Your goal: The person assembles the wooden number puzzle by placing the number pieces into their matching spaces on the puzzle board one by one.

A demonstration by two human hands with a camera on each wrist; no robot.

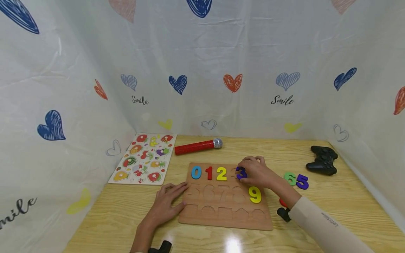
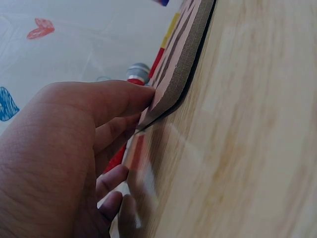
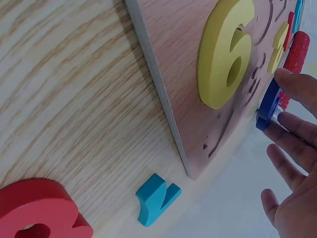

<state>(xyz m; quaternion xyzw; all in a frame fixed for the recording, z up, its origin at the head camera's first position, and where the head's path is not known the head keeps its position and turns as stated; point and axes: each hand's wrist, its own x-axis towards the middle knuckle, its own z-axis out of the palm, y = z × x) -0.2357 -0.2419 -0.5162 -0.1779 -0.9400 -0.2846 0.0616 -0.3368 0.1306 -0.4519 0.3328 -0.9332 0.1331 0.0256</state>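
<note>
My right hand [image 1: 257, 172] pinches a dark blue number 3 [image 1: 241, 172] between thumb and fingers. In the right wrist view, the blue 3 [image 3: 269, 103] is tilted over the far part of the wooden number board [image 1: 218, 211]. Along the board's top row sit a light blue 0 [image 1: 196, 172], a red 1 [image 1: 209, 173] and a yellow 2 [image 1: 222, 173], left of the 3. A yellow 9 [image 1: 254, 194] lies on the board below my right hand. My left hand [image 1: 166, 203] rests at the board's left edge, its thumb and fingertips touching it.
Right of the board are a green 6 [image 1: 289, 178], a purple 5 [image 1: 302, 181], a red number [image 3: 37, 206], a turquoise number [image 3: 157, 199] and a black game controller [image 1: 322, 160]. Behind are a red microphone [image 1: 194, 147] and a fruit puzzle board [image 1: 143, 158].
</note>
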